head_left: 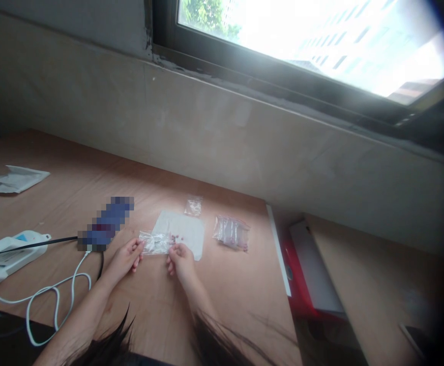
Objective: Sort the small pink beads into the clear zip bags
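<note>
Just above white paper [179, 229], left hand [124, 259] and right hand [181, 262] grip a clear bag [155, 243].

Bare left hand [124, 259] and right hand [180, 262] below long dark hair [107, 345].

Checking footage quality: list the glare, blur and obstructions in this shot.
Head view: window blown out by glare; pixelated patch hides something beside the left hand; dark hair strands intrude along the bottom; right edge sinks into dark vignette; whole frame tilted.

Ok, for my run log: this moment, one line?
left hand: holds clear plastic bag | right hand: beside small red beads on white sheet
</note>
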Demonstrator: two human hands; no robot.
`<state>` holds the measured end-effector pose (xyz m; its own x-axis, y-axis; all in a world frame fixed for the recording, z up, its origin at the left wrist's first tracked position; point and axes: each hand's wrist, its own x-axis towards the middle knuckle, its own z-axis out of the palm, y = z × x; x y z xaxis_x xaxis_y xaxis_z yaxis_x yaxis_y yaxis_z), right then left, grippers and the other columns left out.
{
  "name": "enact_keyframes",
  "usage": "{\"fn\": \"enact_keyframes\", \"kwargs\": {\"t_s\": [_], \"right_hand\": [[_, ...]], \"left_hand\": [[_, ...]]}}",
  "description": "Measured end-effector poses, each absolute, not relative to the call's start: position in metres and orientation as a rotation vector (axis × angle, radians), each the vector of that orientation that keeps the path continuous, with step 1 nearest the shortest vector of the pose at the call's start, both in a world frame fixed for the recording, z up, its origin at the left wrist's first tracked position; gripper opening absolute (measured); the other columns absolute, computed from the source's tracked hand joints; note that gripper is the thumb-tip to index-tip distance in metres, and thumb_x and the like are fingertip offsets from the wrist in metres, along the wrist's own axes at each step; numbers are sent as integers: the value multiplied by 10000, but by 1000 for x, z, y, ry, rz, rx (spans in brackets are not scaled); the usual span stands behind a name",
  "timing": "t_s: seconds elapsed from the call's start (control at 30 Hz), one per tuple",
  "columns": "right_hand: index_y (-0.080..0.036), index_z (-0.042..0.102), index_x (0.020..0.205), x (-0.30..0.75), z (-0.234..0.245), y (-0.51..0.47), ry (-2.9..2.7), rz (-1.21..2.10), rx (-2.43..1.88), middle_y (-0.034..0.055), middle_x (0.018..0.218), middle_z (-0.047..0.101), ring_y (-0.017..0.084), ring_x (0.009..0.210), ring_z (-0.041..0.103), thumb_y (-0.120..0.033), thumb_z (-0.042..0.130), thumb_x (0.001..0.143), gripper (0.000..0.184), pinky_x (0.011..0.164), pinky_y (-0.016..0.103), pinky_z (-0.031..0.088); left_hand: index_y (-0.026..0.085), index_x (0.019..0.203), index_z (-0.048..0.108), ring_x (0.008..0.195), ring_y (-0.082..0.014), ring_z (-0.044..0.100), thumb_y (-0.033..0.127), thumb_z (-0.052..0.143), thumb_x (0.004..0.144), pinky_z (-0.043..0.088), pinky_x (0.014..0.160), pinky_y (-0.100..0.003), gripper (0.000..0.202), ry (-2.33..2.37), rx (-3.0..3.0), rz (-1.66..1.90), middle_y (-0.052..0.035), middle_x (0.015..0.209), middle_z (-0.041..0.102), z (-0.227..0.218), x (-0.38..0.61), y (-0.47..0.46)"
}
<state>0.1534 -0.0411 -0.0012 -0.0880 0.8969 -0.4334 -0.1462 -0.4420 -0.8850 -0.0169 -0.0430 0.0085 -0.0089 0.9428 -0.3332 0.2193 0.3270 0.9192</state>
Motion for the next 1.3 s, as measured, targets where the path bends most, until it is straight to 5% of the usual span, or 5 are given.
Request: {"fn": "enact_keyframes", "kwargs": {"t_s": [0.63, 0.97, 1.2, 1.3], "right_hand": [[-168, 414, 693, 153, 1, -39, -839, 1684, -1357, -73, 408, 493, 59, 257, 398, -360, 550, 632, 243, 244, 152, 284], [-166, 422, 691, 154, -7, -37, -847, 1706, -1331, -63, 433, 514, 58, 267, 413, -354, 556, 624, 241, 253, 151, 295], [-152, 458, 690, 155, -3, -38, -849, 1701, -1328, -38, 462, 544, 67, 293, 442, -371, 562, 630, 250, 267, 161, 320], [-150, 464, 691, 155, -2, -38, -849, 1707, -1326, -38, 460, 543, 69, 296, 445, -365, 565, 629, 245, 269, 161, 323]], "left_hand": [[151, 712, 522, 287, -36, 360, 526, 513, 623, 287, 282, -143, 386, 1495, 1064, 738, 73, 454, 487, 2, -13, -41], [150, 585, 470, 285, -41, 358, 547, 492, 640, 294, 266, -144, 402, 1485, 1029, 787, 70, 411, 456, 13, -7, -34], [162, 817, 508, 343, -50, 401, 516, 509, 650, 335, 319, -147, 391, 1381, 1030, 827, 72, 484, 477, 15, -2, -33], [152, 784, 526, 336, -51, 383, 481, 530, 649, 313, 322, -147, 355, 1371, 1084, 831, 84, 436, 430, 15, 4, -32]]}}
